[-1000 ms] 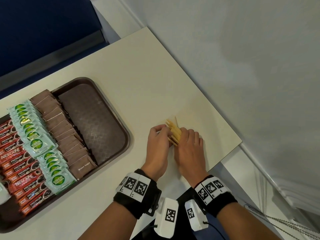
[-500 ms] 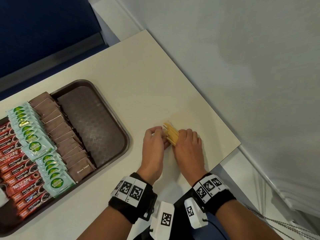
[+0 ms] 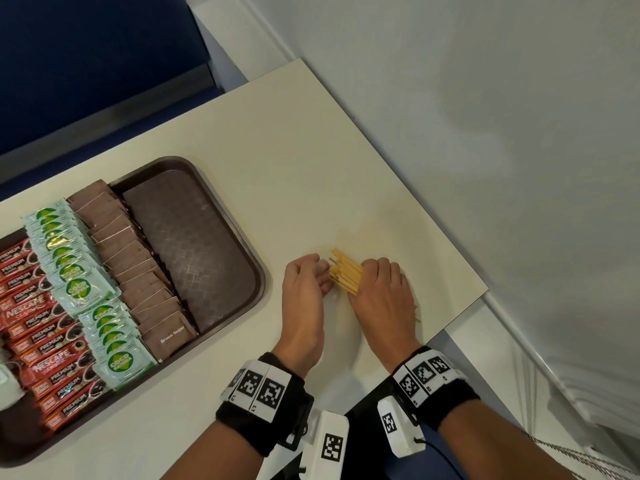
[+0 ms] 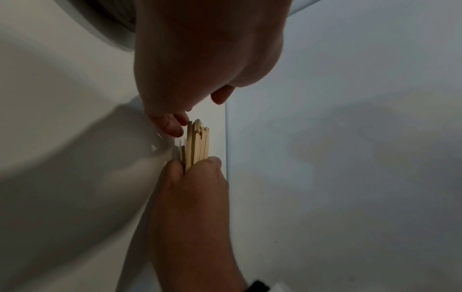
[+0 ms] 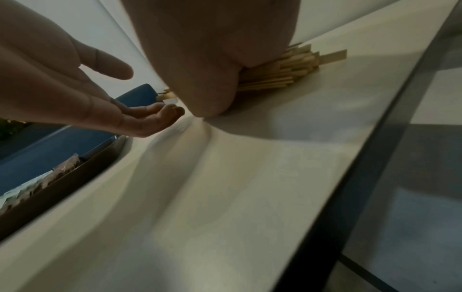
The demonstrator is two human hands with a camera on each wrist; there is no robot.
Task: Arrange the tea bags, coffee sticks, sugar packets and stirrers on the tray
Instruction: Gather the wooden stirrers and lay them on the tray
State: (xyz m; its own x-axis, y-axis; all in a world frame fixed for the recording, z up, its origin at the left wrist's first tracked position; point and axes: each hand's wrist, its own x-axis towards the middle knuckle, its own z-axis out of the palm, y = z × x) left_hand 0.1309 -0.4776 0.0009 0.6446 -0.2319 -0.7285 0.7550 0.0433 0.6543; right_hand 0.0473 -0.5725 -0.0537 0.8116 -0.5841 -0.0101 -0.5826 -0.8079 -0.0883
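Cream laminate covers the table (image 3: 263, 133), whose far right corner juts toward a plain grey-white wall (image 3: 485, 98) filling the upper right of the head view. Dark blue upholstery (image 3: 86, 57) sits beyond the table's edge in the upper left.

At the left of that view lies a dark brown tray (image 3: 258, 271) with a diamond-textured floor, its right portion bare. Rows of packets overlap on it: brown sugar packets (image 3: 138, 271), the nearest printed "Brown Sugar"; pale green sachets (image 3: 83, 282) with a round green logo reading "COCO" and a second word too small to make out; and red coffee sticks (image 3: 38, 327) marked "NESCAFE" and "PREMIUM". At the far left edge a white tea bag (image 3: 7, 386) with a string is just visible.

Wooden stirrers (image 3: 346, 273) lie off the tray, gathered in a bundle on the table near its right edge, in the lower middle of the frame. The right hand (image 3: 382, 292) is closed round the bundle's middle, thumb and fingers curled over it; in the right wrist view the far ends (image 5: 295, 65) fan out unevenly past the palm. The left hand (image 3: 303, 296) is loosely cupped, fingers relaxed, and its fingertips (image 4: 172, 126) touch the near ends of the stirrers without gripping them. Both wrists wear black bands (image 3: 266, 403) carrying white blocks printed with black square marker patterns.
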